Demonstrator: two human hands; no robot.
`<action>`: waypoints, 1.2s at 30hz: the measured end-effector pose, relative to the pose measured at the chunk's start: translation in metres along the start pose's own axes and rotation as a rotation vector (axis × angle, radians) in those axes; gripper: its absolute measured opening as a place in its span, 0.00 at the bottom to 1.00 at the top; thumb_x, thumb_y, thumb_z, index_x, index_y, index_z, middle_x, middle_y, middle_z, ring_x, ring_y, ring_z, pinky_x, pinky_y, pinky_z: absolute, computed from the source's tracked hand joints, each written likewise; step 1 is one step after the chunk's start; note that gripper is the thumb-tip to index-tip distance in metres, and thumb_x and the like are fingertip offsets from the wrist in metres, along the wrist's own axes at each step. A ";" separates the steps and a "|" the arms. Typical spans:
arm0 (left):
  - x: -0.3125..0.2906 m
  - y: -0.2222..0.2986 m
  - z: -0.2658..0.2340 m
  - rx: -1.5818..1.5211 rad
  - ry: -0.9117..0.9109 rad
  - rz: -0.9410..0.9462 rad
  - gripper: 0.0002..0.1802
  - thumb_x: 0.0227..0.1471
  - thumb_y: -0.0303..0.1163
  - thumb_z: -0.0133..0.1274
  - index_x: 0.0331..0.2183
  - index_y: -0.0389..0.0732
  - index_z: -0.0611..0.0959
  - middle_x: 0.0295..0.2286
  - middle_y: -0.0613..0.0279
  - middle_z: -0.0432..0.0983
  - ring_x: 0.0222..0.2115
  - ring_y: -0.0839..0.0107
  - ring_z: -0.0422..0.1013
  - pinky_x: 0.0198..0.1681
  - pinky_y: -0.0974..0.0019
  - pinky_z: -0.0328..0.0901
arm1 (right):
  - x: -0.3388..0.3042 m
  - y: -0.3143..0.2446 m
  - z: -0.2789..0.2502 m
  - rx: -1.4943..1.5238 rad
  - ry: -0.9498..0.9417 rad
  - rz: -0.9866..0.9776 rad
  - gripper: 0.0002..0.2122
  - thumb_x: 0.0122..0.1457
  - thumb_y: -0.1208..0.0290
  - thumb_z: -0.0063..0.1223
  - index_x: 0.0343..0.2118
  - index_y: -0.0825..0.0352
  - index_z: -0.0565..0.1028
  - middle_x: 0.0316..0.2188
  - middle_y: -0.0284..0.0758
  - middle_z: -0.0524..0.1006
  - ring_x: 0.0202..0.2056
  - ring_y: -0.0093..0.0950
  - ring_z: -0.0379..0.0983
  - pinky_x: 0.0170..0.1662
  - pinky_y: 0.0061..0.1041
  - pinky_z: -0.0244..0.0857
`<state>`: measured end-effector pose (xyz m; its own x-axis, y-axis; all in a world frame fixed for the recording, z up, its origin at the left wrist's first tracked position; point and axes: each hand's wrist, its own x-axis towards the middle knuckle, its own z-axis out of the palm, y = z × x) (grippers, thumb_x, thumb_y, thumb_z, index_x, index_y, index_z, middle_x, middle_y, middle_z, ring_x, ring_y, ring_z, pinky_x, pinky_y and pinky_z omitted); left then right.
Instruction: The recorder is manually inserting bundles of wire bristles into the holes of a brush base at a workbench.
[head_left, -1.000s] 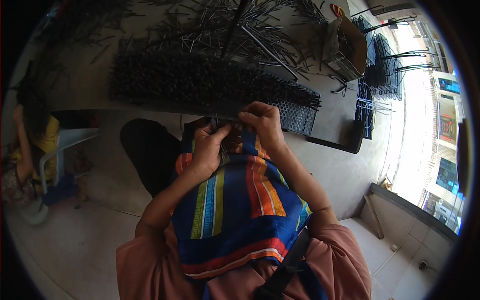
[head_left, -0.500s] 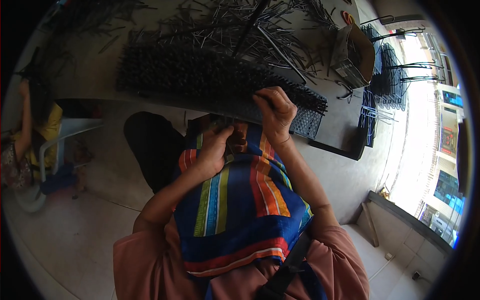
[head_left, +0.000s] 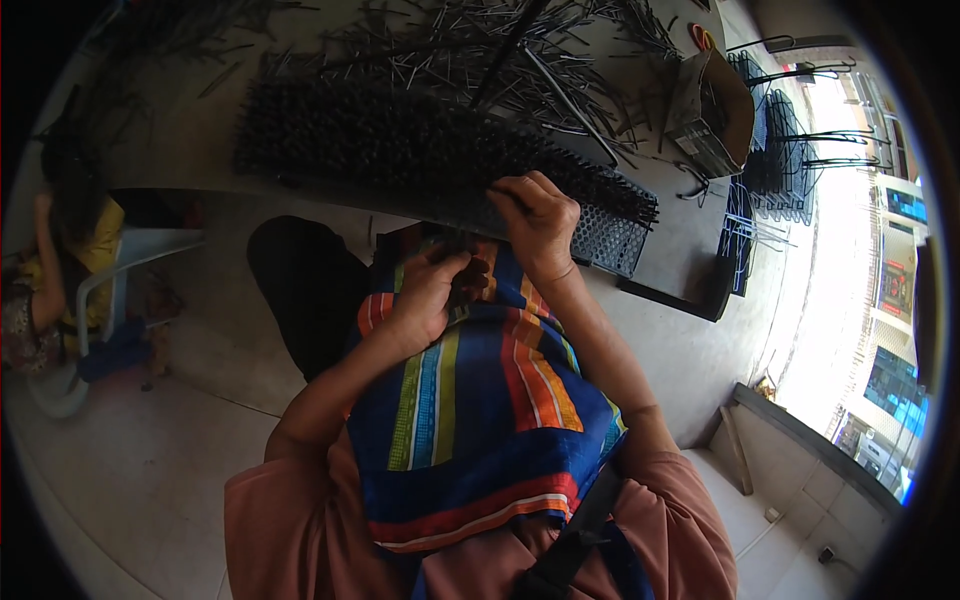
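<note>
A long perforated tray [head_left: 614, 243] lies along the table's near edge, with many short dark pins [head_left: 400, 135] standing packed in its holes. At the tray's right part, my right hand [head_left: 545, 222] is held in a pinch just above the near rim. Whatever is between its fingertips is too small to make out. My left hand [head_left: 430, 295] is closed in front of the striped apron [head_left: 480, 400], below the tray. Its thumb lies over curled fingers, and something dark shows there that I cannot identify.
Loose dark rods [head_left: 420, 60] lie heaped behind the tray. A cardboard box [head_left: 712, 110] stands at the right, near orange-handled scissors [head_left: 702, 36] and small pliers [head_left: 692, 182]. Wire racks [head_left: 785, 150] hang beyond. Another person [head_left: 75, 240] sits at the far left by a chair [head_left: 110, 275].
My right hand has shifted slightly left along the tray's near rim, still pinched. The left hand stays near the same place, its fingers moving slightly. The person at left has leaned into view.
</note>
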<state>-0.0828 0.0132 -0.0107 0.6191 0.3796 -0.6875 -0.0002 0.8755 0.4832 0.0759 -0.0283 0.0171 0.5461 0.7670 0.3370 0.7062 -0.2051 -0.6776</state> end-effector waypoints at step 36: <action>0.003 0.002 0.002 0.179 -0.028 0.019 0.09 0.57 0.29 0.45 0.38 0.38 0.77 0.25 0.59 0.78 0.21 0.77 0.69 0.22 0.73 0.60 | -0.013 0.013 -0.012 -0.024 0.082 -0.029 0.06 0.46 0.80 0.63 0.28 0.68 0.78 0.23 0.37 0.76 0.22 0.28 0.74 0.25 0.22 0.65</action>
<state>-0.0792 0.0161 -0.0109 0.6416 0.3852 -0.6633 0.1259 0.8001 0.5865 0.0837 -0.0485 0.0114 0.5597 0.7206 0.4092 0.7322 -0.1987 -0.6515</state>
